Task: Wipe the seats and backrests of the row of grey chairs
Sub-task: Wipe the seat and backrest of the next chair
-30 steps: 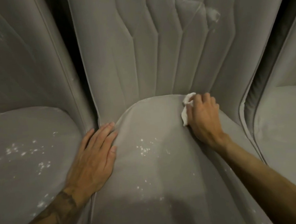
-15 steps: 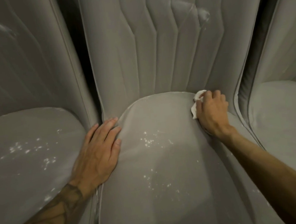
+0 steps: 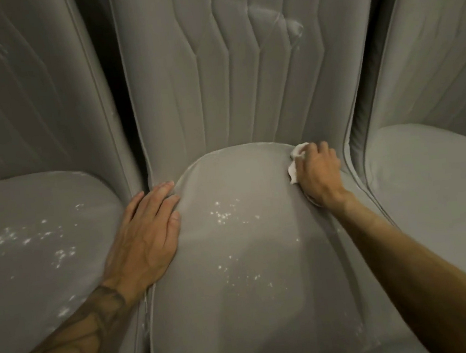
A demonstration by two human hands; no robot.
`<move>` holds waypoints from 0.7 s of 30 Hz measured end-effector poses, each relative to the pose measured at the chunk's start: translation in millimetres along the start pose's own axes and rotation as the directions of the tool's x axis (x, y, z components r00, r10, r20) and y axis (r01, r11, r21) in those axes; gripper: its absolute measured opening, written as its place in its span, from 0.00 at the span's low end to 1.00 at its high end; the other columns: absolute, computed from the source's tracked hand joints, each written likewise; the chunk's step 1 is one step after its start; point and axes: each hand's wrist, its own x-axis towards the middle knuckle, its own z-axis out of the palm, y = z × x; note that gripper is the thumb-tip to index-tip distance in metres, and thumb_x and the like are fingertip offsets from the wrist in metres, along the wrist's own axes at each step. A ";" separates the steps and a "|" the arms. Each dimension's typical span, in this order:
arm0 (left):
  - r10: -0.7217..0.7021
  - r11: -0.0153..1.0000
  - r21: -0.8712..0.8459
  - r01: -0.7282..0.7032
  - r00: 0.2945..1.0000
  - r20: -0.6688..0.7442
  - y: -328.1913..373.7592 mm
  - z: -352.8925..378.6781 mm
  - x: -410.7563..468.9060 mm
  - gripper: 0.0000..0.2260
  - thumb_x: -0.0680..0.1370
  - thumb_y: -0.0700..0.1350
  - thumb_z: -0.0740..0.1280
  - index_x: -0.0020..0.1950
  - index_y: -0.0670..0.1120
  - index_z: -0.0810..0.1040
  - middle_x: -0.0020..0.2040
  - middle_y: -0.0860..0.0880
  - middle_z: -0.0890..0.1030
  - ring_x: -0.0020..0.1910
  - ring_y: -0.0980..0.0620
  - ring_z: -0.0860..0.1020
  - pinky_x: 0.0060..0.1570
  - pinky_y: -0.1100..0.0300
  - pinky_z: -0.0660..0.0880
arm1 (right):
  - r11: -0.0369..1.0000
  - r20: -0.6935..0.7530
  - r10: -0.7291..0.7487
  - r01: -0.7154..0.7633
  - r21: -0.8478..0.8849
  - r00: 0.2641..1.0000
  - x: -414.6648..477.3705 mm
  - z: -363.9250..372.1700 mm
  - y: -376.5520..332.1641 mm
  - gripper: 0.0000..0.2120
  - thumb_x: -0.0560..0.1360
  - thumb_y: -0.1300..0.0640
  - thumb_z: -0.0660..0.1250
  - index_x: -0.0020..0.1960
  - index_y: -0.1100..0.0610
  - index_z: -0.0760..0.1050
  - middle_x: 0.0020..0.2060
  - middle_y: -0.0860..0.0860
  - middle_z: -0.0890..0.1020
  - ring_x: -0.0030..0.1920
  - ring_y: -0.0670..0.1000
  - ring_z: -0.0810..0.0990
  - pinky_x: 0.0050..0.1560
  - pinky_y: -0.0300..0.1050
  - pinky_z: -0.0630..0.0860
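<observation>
Three grey chairs stand side by side. The middle chair's seat (image 3: 254, 288) carries white specks, and its backrest (image 3: 230, 71) has a pale smudge at the upper right. My right hand (image 3: 318, 172) grips a white cloth (image 3: 295, 159) and presses it on the seat's far right corner, where seat meets backrest. My left hand (image 3: 146, 230) lies flat with straight fingers on the seat's left edge, over the gap to the left chair.
The left chair's seat (image 3: 34, 252) is dotted with white specks. The right chair's seat (image 3: 432, 185) looks plain grey. Dark gaps run between the backrests.
My right hand with the cloth has slid a little to the right along the back of the seat. The view has shifted slightly; my left hand stays flat in place.
</observation>
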 end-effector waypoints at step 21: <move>-0.023 0.999 -0.049 0.024 1.000 0.009 2.7 -5.6 0.2 0.15 0.86 0.46 0.55 0.67 0.44 0.77 0.74 0.46 0.73 0.74 0.47 0.71 0.78 0.47 0.61 | 0.836 0.040 -0.524 0.505 0.216 0.851 -78.6 20.6 -115.3 0.13 0.82 0.53 0.58 0.60 0.59 0.74 0.55 0.59 0.74 0.54 0.61 0.72 0.56 0.56 0.68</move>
